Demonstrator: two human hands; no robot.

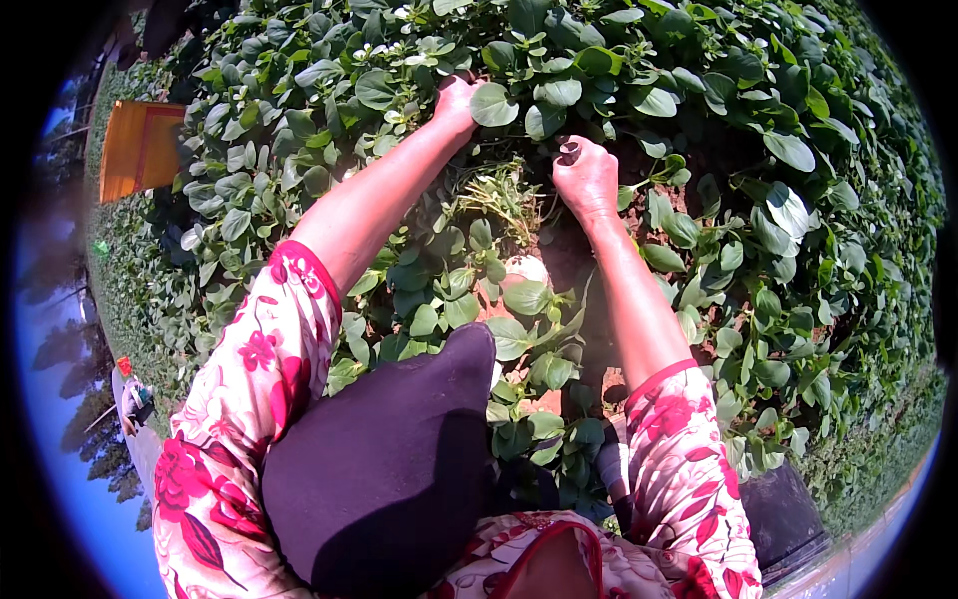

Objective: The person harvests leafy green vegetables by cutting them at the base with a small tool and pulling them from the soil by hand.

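Note:
My left hand (455, 105) reaches in among broad-leaved green plants (557, 93). Leaves cover its fingertips, so whatever it grips is hidden. To its right and slightly nearer me, my right hand (589, 176) is closed around a tool handle (569, 153), whose dark rounded end pokes out by the thumb. The rest of that tool cannot be seen among the foliage and shade. Between my forearms lies a loose bunch of thin-stemmed greenery (505, 198) on the soil. Just below it, a pale rounded thing (526, 269) shows partly between leaves.
My dark-clothed knee (389, 464) rises in front of me. Dense rows of plants spread on both sides, over reddish soil (546, 403). An orange-yellow panel or sack (144, 150) stands at far left. A distant person (133, 397) is at the left edge. Something black (782, 517) sits at lower right.

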